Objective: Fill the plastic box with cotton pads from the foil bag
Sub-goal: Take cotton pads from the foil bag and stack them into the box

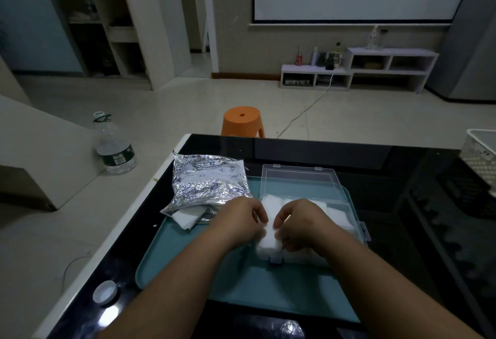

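Black tabletop (402, 177) carries a teal tray (241, 287); on it our left hand (241, 220) and right hand (298, 227) pinch a stack of cotton pads (268, 243) with curled fingers at the near left corner of the plastic box (298, 181). We judge filling well advanced: pads cover most of the box, whose lid stands open. Beyond, at the tray's far left corner, the foil bag (206, 185) shows more pads at its mouth.

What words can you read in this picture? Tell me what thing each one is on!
"Content": on the white panel of the foil bag, seen upside down.
"Date": on the same panel, also upside down.
The dark label on the water bottle on the floor: too small to read.
The red can on the far shelf: too blurred to read.
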{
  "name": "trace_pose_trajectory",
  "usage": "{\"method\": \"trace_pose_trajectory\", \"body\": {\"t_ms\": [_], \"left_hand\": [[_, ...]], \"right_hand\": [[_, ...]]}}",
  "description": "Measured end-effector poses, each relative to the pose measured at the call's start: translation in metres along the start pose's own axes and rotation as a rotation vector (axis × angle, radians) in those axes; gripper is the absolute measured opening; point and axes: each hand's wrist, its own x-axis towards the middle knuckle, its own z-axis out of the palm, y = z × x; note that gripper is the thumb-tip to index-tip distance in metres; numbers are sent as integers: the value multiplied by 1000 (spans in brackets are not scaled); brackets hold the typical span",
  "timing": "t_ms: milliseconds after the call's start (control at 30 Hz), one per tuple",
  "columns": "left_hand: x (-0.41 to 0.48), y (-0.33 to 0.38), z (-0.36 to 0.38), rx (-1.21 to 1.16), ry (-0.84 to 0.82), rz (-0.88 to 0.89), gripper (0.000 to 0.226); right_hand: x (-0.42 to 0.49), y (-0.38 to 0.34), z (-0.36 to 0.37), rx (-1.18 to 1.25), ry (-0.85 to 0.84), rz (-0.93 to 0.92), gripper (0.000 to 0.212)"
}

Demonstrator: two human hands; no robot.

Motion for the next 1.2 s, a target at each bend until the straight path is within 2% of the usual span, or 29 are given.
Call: {"method": "trace_pose_trajectory", "body": {"t_ms": [200, 400, 667, 800, 867, 1033, 1200], "left_hand": [[-5, 1, -2, 123, -45, 12, 34], [-5, 0, 0, 124, -34, 15, 39], [-3, -4, 1, 125, -52, 45, 35], [1, -14, -5, -56, -26, 13, 12], [1, -22, -10, -88, 38, -13, 18], [-3, -37, -21, 130, 198, -115, 22], [-17, -60, -24, 478, 192, -242, 34]], "right_hand": [[3, 3, 4, -63, -6, -17, 22], [4, 4, 5, -173, 50, -72, 24], [6, 6, 6, -367, 127, -141, 21], [9, 1, 5, -347, 198, -181, 12], [9, -1, 6, -333, 225, -204, 12], [9, -7, 15, -301, 224, -299, 19], [5, -13, 28, -310, 205, -371, 22]]}}
